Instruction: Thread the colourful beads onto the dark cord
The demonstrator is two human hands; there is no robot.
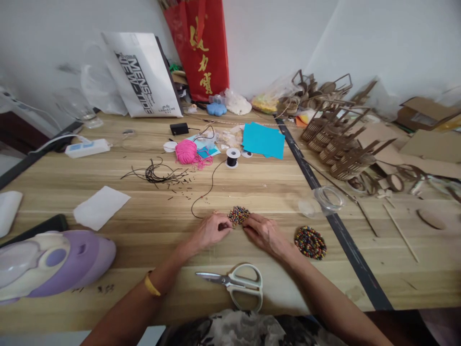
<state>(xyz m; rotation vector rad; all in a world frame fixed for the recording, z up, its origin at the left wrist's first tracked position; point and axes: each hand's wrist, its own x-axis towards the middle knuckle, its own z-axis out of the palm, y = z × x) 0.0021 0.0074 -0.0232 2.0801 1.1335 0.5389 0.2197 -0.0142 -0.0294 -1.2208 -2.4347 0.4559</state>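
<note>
A small bunch of multicoloured beads [239, 215] lies on the table between my two hands. My left hand [214, 228] closes thumb against fingers at the left edge of the beads; whatever is in that pinch is too small to make out. On the other side, my right hand [262, 230] has its fingers bent together on the beads' right edge. Black cord [212, 185] runs from a white spool [233, 157] down to my left hand. A larger coil of beads [310, 242] rests right of my right hand. Scissors with white handles [234, 281] lie below my hands, blades pointing left.
Cut black cord pieces [158, 174], pink yarn [187, 152] and blue sheets [263, 140] lie farther back. A purple and white appliance [72, 264] stands at the left. At the right are small brown woven baskets [334, 144] and a clear round container [328, 199].
</note>
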